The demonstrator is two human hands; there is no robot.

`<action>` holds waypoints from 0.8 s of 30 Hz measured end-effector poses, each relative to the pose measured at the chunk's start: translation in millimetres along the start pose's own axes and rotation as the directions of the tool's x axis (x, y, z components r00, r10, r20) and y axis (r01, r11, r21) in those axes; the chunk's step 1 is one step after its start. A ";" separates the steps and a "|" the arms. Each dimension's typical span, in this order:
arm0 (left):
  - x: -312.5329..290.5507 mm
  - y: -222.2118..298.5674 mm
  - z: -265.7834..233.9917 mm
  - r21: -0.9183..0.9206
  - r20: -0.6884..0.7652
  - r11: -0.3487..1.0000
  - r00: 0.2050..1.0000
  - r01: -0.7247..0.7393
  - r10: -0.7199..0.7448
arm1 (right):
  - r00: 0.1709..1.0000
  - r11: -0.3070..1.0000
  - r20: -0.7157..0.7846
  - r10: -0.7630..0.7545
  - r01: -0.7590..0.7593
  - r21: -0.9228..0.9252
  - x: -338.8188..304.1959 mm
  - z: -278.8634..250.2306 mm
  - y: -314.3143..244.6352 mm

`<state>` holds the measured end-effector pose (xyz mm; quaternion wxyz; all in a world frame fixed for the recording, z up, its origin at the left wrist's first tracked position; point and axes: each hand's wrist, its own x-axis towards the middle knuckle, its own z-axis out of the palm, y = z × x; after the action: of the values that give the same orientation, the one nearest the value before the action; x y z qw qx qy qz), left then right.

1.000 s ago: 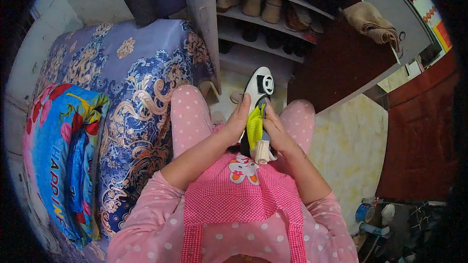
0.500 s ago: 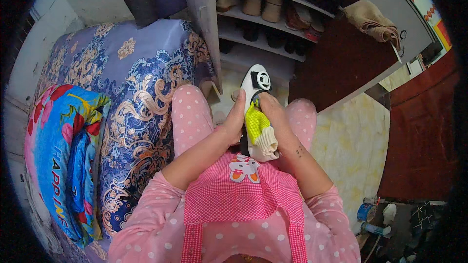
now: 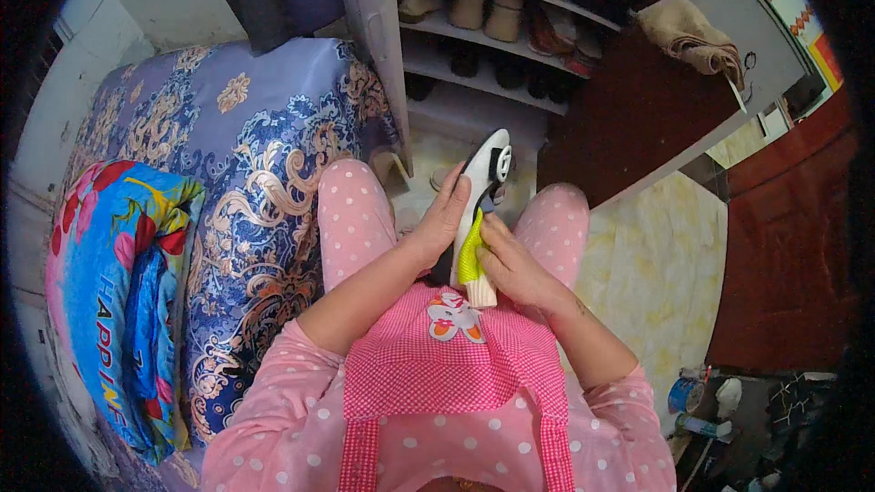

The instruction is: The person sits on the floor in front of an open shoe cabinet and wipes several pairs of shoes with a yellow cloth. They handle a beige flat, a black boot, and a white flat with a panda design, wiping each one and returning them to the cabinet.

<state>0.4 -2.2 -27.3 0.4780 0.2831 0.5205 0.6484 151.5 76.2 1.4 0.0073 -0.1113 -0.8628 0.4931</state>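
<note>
Between my knees I hold a white flat shoe (image 3: 465, 236) with a black toe patch and a round white ornament. It is tilted onto its side, toe pointing away from me. My left hand (image 3: 444, 217) grips its left side, thumb along the white surface. My right hand (image 3: 515, 260) is closed on a yellow-green knit work glove (image 3: 471, 253) with a cream cuff and a grey part near my fingertips. The glove lies against the shoe's opening; how far it reaches inside is hidden.
On the left, a bed with a blue patterned cover (image 3: 260, 146) bears a folded colourful blanket (image 3: 123, 282). Ahead, an open cabinet's shelves (image 3: 497, 80) hold several shoes. Its dark open door (image 3: 629, 109) has a brown towel (image 3: 688, 32) over the top. Assorted items (image 3: 702, 410) lie lower right.
The shoe has rolled onto its side, with its ornament now facing right. My right hand has shifted from over the shoe's opening toward me, and the glove hangs straighter along the shoe.
</note>
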 end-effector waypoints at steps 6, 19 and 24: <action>0.1 -11.4 -0.5 -0.152 0.083 0.981 0.990 0.122 -0.110 | 0.945 0.986 -0.281 -0.166 0.168 -0.018 20.4 15.1 23.4; 14.4 -1.3 -2.1 -0.144 -0.116 0.989 0.993 -0.034 0.017 | 0.787 0.948 -0.534 -0.308 0.205 -0.245 96.0 15.4 42.7; 19.3 -8.0 -6.2 -0.159 -0.139 0.986 0.988 0.047 -0.070 | 0.836 0.977 -0.513 -0.193 0.116 -0.180 91.3 4.5 35.8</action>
<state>-9.8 13.0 -39.3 0.4786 0.1820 0.5097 0.6914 68.5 108.1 -40.3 0.2758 -0.1724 -0.8663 0.3791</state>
